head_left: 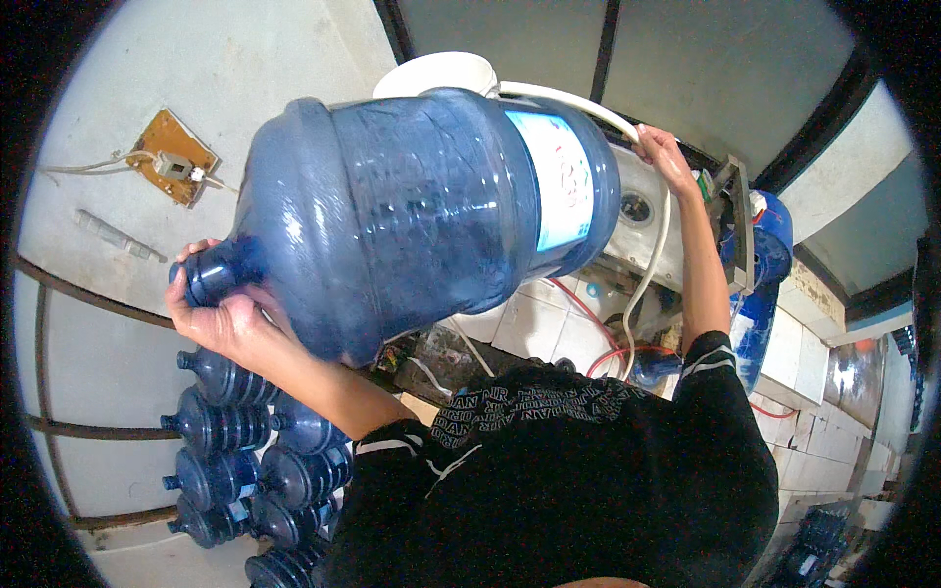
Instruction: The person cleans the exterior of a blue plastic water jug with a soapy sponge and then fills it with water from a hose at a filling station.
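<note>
A large translucent blue water jug (421, 196) lies sideways across the upper middle of the view. Its neck points left, and a white and light-blue label (559, 181) wraps the body near the base. My left hand (230, 318) is closed around the neck. To the right of the base, my right hand (662, 157) grips a white hose (659, 245). From that hand, one length arches left behind the jug, while another hangs toward the floor. Where the arching end goes is hidden behind the jug.
Several blue jugs (211, 475) are stacked at lower left. Behind the held jug sits a white round container (441, 73). A steel sink (637, 206) with a drain stands under my right arm. Red tubing (588, 318) runs over white tiles. A socket board (174, 162) hangs on the left wall.
</note>
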### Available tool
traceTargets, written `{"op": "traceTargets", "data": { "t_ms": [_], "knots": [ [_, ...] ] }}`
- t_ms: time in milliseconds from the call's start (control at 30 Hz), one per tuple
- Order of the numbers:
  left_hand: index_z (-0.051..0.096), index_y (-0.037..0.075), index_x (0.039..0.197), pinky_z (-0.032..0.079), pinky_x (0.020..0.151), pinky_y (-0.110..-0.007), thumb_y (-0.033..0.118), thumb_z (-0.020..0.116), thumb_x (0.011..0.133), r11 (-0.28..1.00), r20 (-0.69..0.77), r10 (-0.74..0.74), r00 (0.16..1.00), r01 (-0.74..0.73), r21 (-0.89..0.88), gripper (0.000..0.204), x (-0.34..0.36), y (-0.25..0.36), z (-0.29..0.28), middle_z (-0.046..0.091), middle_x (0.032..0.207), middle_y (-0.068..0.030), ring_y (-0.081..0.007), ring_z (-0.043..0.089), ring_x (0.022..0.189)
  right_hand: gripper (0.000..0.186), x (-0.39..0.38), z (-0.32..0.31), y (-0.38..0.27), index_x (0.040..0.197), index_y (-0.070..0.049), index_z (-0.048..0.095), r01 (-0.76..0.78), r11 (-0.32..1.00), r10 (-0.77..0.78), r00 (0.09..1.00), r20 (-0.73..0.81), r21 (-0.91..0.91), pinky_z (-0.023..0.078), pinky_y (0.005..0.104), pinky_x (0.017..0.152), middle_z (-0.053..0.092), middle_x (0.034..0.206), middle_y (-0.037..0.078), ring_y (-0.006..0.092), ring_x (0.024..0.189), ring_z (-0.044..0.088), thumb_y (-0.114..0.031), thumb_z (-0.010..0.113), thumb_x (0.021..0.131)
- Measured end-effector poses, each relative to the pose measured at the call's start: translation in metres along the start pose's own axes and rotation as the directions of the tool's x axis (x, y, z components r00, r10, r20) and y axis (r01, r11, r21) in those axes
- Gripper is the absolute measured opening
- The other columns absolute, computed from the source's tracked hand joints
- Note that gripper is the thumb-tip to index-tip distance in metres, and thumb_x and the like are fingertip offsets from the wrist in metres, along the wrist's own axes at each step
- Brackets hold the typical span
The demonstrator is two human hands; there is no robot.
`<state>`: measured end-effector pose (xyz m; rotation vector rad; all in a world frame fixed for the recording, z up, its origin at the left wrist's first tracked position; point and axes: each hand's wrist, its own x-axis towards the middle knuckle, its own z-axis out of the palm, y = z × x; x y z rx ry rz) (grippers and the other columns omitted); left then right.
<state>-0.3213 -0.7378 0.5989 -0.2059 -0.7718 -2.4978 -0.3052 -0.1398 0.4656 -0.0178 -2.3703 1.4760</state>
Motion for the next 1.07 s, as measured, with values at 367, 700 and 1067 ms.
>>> {"op": "traceTargets", "data": {
  "t_ms": [367, 700, 1067],
  "knots": [
    [0.061, 0.001, 0.078, 0.047, 0.081, -0.043, 0.016, 0.064, 0.067, 0.999, -0.139, 0.053, 0.989, -0.051, 0.015, 0.019, 0.019, 0.020, 0.004, 0.062, 0.078, -0.0139, -0.0286, 0.059, 0.079, 0.043, -0.006, 0.011, 0.032, 0.070, -0.006, 0.053, -0.083, 0.996, 0.084, 0.996, -0.041, 0.020, 0.033, 0.0255, 0.054, 0.049, 0.063, -0.002, 0.0082, 0.058, 0.040, -0.040, 0.046, 0.095],
    [0.058, 0.004, 0.072, 0.048, 0.077, -0.043, 0.011, 0.069, 0.063, 0.994, -0.224, 0.089, 0.971, -0.102, -0.049, 0.015, 0.058, 0.023, -0.009, 0.060, 0.072, -0.0103, -0.0261, 0.060, 0.075, 0.039, -0.043, 0.035, 0.032, 0.073, -0.005, 0.053, -0.136, 0.990, 0.135, 0.991, -0.013, -0.027, 0.031, 0.0250, 0.052, 0.045, 0.062, -0.004, 0.0069, 0.058, 0.037, -0.036, 0.047, 0.095],
    [0.060, 0.005, 0.078, 0.039, 0.082, -0.052, 0.023, 0.071, 0.064, 0.983, -0.367, 0.169, 0.915, -0.129, 0.131, 0.025, 0.073, 0.013, 0.009, 0.061, 0.080, -0.0106, -0.0278, 0.058, 0.083, 0.040, -0.087, 0.046, 0.043, 0.075, -0.002, 0.055, -0.166, 0.981, 0.168, 0.986, 0.013, -0.103, 0.035, 0.0276, 0.055, 0.046, 0.062, 0.000, 0.0097, 0.059, 0.040, -0.036, 0.047, 0.095]
  ]
}}
